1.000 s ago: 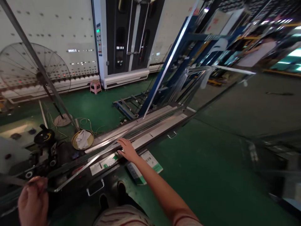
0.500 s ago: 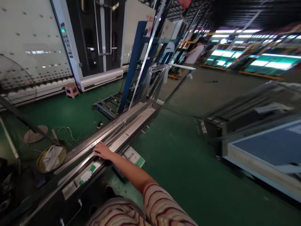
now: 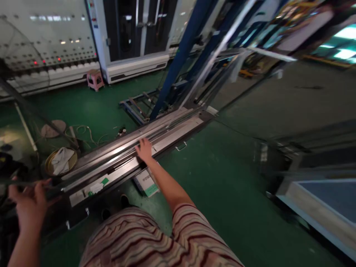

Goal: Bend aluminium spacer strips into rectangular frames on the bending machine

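Observation:
A long, narrow dark bench (image 3: 178, 140) runs away from me to the far right, with shiny metal strips (image 3: 116, 151) lying lengthwise on it. My right hand (image 3: 145, 151) rests over these strips near mid-bench, fingers a little apart; its fingertips touch the metal. At the left edge of the view is my left hand (image 3: 30, 204), raised beside the near end of the bench and smeared by motion. Its fingers are bent around or near a thin dark bar, and I cannot tell whether they grip it. White and green scraps (image 3: 97, 187) lie on the near end of the bench.
A box with green print (image 3: 147, 183) is below the bench's near side. Beyond stand a yellow bowl with a cloth (image 3: 61, 161), a pink stool (image 3: 95, 79), a blue frame (image 3: 178, 63) and a large machine (image 3: 139, 68). A grey-topped cart (image 3: 322, 200) is at right.
My left hand has come into view at the left. My right hand has slid along the bench, away from its near end. The view has shifted, and the blue frame appears nearer.

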Demonstrator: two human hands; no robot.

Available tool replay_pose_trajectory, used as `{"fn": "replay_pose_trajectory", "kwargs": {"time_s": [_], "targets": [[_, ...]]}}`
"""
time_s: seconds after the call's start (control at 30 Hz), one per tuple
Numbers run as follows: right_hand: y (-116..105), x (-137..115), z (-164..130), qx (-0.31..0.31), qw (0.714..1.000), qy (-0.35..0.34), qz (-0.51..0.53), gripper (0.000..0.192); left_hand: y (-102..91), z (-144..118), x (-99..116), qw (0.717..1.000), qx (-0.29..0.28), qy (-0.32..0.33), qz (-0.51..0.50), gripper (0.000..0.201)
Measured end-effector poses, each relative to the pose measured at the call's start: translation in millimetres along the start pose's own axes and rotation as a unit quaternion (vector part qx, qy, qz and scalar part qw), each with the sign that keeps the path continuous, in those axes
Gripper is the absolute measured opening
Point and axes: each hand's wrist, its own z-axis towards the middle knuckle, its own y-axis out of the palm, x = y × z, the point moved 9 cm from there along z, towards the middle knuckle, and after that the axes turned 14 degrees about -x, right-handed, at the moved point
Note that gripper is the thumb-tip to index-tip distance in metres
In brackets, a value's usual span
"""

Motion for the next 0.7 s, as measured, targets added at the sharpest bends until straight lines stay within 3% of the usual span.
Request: {"fn": "replay_pose_trajectory", "kwargs": {"time_s": [0.07,0.13,0.23,0.33,0.43,0.53,0.7], "targets": [[-5.4,37.3,8.9,-0.012,0.999,0.052,0.003,0.069,22.6,3.9,12.2,0.998,-0.035,0.037,-0.031,0.075],[-2.1,66.6,22.9,-0.032,0.997,0.073,-0.001,0.069,40.8,4.6,35.9,0.99,-0.03,0.119,-0.067,0.068],[6.1,102.7,45.1,-0.03,0.992,0.111,-0.043,0.065,74.1,9.9,56.0,0.977,-0.042,0.171,-0.12,0.069],[11.9,128.5,61.4,-0.019,0.987,0.141,-0.079,0.066,101.3,14.6,65.8,0.968,-0.052,0.199,-0.145,0.067],[14.4,139.6,69.7,-0.013,0.984,0.15,-0.094,0.068,115.0,17.8,65.9,0.965,-0.064,0.2,-0.157,0.064],[19.0,128.7,70.1,-0.005,0.986,0.126,-0.105,0.063,108.3,21.6,52.8,0.968,-0.062,0.189,-0.156,0.061],[45.0,64.3,52.9,0.02,0.986,0.057,-0.154,0.06,55.1,32.1,-6.9,0.981,-0.021,0.15,-0.123,0.06]]}}
